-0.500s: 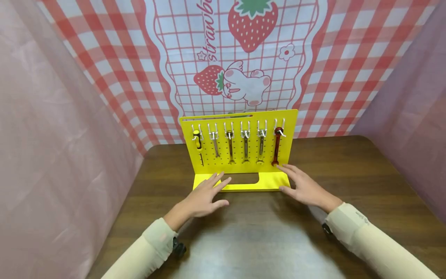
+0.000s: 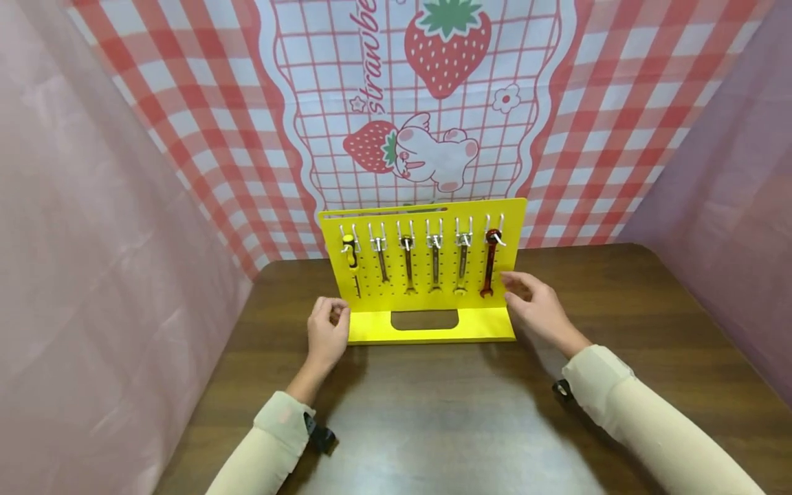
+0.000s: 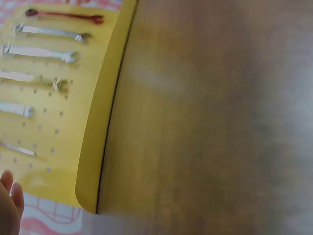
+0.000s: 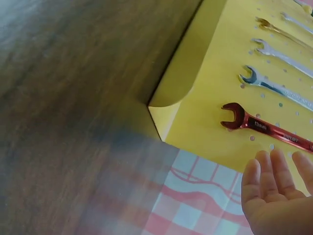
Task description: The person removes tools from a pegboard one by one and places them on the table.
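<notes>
A yellow pegboard stand (image 2: 427, 302) stands upright on the table, tools hanging from its white hooks. From left to right hang a yellow-and-black screwdriver (image 2: 351, 254), several metal wrenches (image 2: 436, 265) and a red wrench (image 2: 489, 265). At the board's left edge is my left hand (image 2: 326, 328), its fingers loosely bent and holding nothing. My right hand (image 2: 540, 309) is by the right edge, beside the red wrench; its fingers are spread and bent a little in the right wrist view. That view also shows the red wrench's open end (image 4: 234, 116) close to the fingertips.
The stand's base has a cut-out slot (image 2: 425, 320) at the front. Behind it hangs a red-and-white checked cloth (image 2: 216, 124) with strawberries printed on it. Pink curtains (image 2: 80, 240) flank the brown wooden table (image 2: 433, 412).
My left hand has moved left, off from over the base to the board's left edge, and its fingers have bent. The right hand has shifted slightly up along the right edge.
</notes>
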Demonstrator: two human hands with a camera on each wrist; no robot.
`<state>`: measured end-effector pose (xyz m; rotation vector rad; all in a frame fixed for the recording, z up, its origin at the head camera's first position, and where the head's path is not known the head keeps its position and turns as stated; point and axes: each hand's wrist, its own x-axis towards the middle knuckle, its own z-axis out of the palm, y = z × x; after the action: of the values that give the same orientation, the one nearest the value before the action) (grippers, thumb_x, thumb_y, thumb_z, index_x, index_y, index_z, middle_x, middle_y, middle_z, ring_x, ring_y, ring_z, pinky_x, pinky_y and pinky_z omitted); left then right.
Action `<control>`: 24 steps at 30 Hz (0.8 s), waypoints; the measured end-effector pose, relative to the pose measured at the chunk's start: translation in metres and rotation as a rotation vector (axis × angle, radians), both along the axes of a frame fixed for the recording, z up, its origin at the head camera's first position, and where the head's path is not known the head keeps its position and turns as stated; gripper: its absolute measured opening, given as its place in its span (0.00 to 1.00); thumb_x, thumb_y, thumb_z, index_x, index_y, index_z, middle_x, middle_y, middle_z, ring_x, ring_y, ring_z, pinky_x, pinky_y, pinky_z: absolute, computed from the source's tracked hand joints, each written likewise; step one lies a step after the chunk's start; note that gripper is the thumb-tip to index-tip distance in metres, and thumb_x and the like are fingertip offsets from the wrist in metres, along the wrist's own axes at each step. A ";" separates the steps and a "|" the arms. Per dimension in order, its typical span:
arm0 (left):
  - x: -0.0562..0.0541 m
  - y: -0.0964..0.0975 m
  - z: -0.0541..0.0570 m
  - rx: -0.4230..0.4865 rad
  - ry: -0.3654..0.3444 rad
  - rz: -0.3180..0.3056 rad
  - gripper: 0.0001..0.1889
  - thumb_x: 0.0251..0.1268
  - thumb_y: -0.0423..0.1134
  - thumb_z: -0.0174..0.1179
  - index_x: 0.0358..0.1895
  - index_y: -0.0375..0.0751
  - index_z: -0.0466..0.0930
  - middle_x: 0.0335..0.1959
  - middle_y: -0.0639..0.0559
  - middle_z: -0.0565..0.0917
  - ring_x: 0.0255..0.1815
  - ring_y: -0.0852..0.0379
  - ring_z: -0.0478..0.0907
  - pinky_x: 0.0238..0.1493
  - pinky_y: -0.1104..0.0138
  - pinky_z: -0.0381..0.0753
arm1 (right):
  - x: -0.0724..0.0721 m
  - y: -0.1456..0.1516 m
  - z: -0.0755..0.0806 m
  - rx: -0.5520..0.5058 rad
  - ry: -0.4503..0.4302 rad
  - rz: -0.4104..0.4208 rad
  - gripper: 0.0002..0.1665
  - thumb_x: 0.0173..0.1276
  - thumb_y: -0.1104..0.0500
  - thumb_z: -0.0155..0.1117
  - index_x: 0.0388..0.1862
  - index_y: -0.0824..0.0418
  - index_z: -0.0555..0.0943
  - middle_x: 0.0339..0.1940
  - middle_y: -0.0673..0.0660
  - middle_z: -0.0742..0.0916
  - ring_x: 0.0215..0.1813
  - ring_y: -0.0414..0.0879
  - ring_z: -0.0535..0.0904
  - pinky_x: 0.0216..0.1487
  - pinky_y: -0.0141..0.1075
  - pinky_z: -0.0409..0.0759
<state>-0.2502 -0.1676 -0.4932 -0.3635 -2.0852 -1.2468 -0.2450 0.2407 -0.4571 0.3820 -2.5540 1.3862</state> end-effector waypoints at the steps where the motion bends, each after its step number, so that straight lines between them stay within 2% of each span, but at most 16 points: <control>1: -0.002 -0.002 -0.001 0.062 -0.024 0.040 0.05 0.59 0.20 0.61 0.36 0.31 0.78 0.31 0.45 0.73 0.29 0.52 0.73 0.31 0.69 0.73 | -0.001 0.000 0.000 -0.015 -0.001 0.004 0.25 0.75 0.65 0.60 0.69 0.68 0.73 0.59 0.67 0.82 0.58 0.59 0.78 0.52 0.30 0.75; 3: -0.008 -0.007 -0.003 0.195 -0.091 0.085 0.07 0.60 0.21 0.60 0.40 0.30 0.76 0.34 0.44 0.73 0.34 0.56 0.71 0.37 0.72 0.71 | -0.003 -0.001 0.001 -0.039 -0.002 0.011 0.25 0.74 0.66 0.60 0.69 0.68 0.73 0.59 0.68 0.82 0.58 0.59 0.78 0.51 0.24 0.73; 5: -0.016 -0.012 -0.004 0.328 -0.168 0.074 0.09 0.64 0.22 0.58 0.46 0.27 0.74 0.38 0.43 0.74 0.38 0.57 0.71 0.42 0.71 0.70 | -0.006 -0.002 0.001 -0.061 0.002 0.018 0.25 0.74 0.67 0.60 0.69 0.69 0.73 0.59 0.68 0.82 0.58 0.59 0.78 0.51 0.23 0.72; 7: -0.023 -0.017 -0.003 0.444 -0.259 0.010 0.12 0.70 0.25 0.56 0.53 0.26 0.72 0.45 0.40 0.75 0.44 0.55 0.73 0.46 0.68 0.72 | -0.009 -0.002 0.000 -0.067 0.013 0.019 0.25 0.74 0.67 0.61 0.69 0.68 0.73 0.58 0.68 0.82 0.58 0.60 0.77 0.51 0.25 0.72; 8: -0.024 -0.019 0.000 0.497 -0.312 -0.037 0.14 0.73 0.26 0.54 0.57 0.24 0.70 0.47 0.41 0.76 0.46 0.56 0.74 0.50 0.64 0.73 | -0.010 -0.002 -0.001 -0.067 0.018 0.018 0.25 0.73 0.67 0.61 0.68 0.69 0.73 0.58 0.69 0.82 0.58 0.60 0.77 0.51 0.24 0.73; 10: -0.030 -0.021 -0.001 0.566 -0.403 -0.120 0.17 0.77 0.29 0.52 0.63 0.25 0.68 0.54 0.37 0.77 0.51 0.52 0.76 0.56 0.57 0.75 | -0.012 -0.001 -0.003 -0.060 0.028 0.013 0.25 0.73 0.68 0.61 0.68 0.69 0.73 0.57 0.69 0.82 0.57 0.60 0.78 0.50 0.25 0.73; 12: -0.034 -0.020 -0.003 0.604 -0.476 -0.180 0.19 0.79 0.30 0.50 0.66 0.27 0.67 0.58 0.35 0.76 0.55 0.50 0.77 0.61 0.49 0.73 | -0.013 0.001 -0.004 -0.048 0.031 0.005 0.26 0.72 0.69 0.61 0.68 0.69 0.73 0.56 0.69 0.82 0.57 0.61 0.78 0.48 0.24 0.73; 14: -0.037 -0.016 -0.005 0.623 -0.507 -0.218 0.19 0.79 0.29 0.49 0.67 0.27 0.67 0.60 0.33 0.76 0.55 0.51 0.78 0.64 0.43 0.69 | -0.014 0.002 -0.003 -0.058 0.034 -0.006 0.27 0.72 0.69 0.61 0.69 0.69 0.72 0.56 0.69 0.82 0.57 0.61 0.78 0.48 0.22 0.72; 15: -0.041 -0.015 -0.009 0.626 -0.506 -0.224 0.19 0.79 0.29 0.49 0.67 0.28 0.68 0.62 0.32 0.75 0.55 0.51 0.77 0.64 0.44 0.70 | -0.014 0.003 -0.001 -0.069 0.034 -0.009 0.27 0.72 0.69 0.61 0.69 0.69 0.72 0.56 0.69 0.82 0.57 0.61 0.78 0.48 0.21 0.72; 18: -0.046 -0.012 -0.009 0.621 -0.503 -0.225 0.18 0.79 0.27 0.48 0.67 0.28 0.69 0.60 0.33 0.77 0.51 0.55 0.78 0.61 0.49 0.74 | -0.018 0.003 0.001 -0.107 0.037 -0.013 0.27 0.72 0.70 0.60 0.69 0.69 0.71 0.56 0.69 0.81 0.57 0.62 0.78 0.48 0.19 0.72; 21: -0.051 -0.012 -0.003 0.597 -0.502 -0.206 0.19 0.78 0.26 0.49 0.68 0.30 0.70 0.59 0.34 0.77 0.52 0.56 0.78 0.56 0.56 0.78 | -0.022 0.002 0.003 -0.149 0.042 0.002 0.27 0.73 0.71 0.59 0.69 0.70 0.71 0.56 0.70 0.81 0.57 0.62 0.78 0.49 0.19 0.73; 24: -0.056 -0.012 0.006 0.574 -0.494 -0.212 0.20 0.77 0.27 0.50 0.68 0.32 0.70 0.61 0.34 0.77 0.54 0.54 0.77 0.54 0.60 0.78 | -0.025 0.000 0.005 -0.192 0.048 0.016 0.27 0.73 0.72 0.59 0.70 0.70 0.71 0.57 0.71 0.81 0.57 0.63 0.78 0.50 0.20 0.74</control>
<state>-0.3060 -0.1792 -0.4876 -0.0069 -1.9755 -2.1592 -0.2698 0.2405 -0.4516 0.3976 -2.3586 1.5910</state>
